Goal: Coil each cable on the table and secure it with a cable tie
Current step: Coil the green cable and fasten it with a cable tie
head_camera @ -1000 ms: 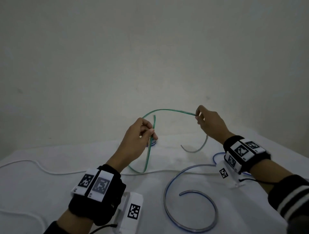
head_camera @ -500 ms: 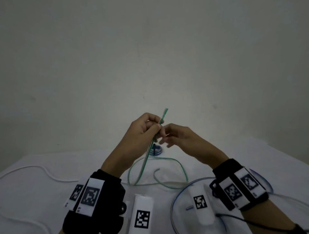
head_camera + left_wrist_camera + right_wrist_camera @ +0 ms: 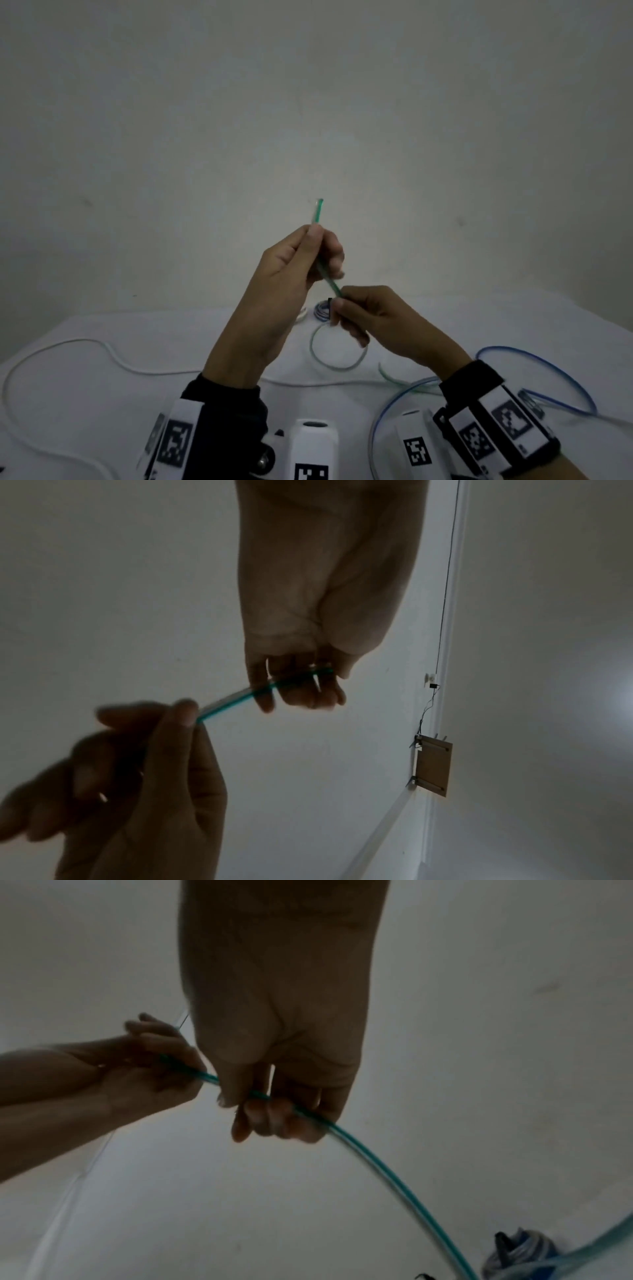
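Note:
A green cable is held up in the air above the table. My left hand grips it near its free end, which sticks up past the fingers. Just below and to the right, my right hand closes its fingers round the same cable. From there the green cable falls in a loop onto the white cloth. In the left wrist view the cable runs between both hands. A blue cable lies loose at the right, a white cable at the left.
A small coiled bundle with a black tie lies at the far edge of the white-covered table, also seen as a bundle in the right wrist view. A bare wall rises behind.
A second ago my hands were apart with the green cable arched between them. They have come together, and my right hand has moved down to below the left, along the cable.

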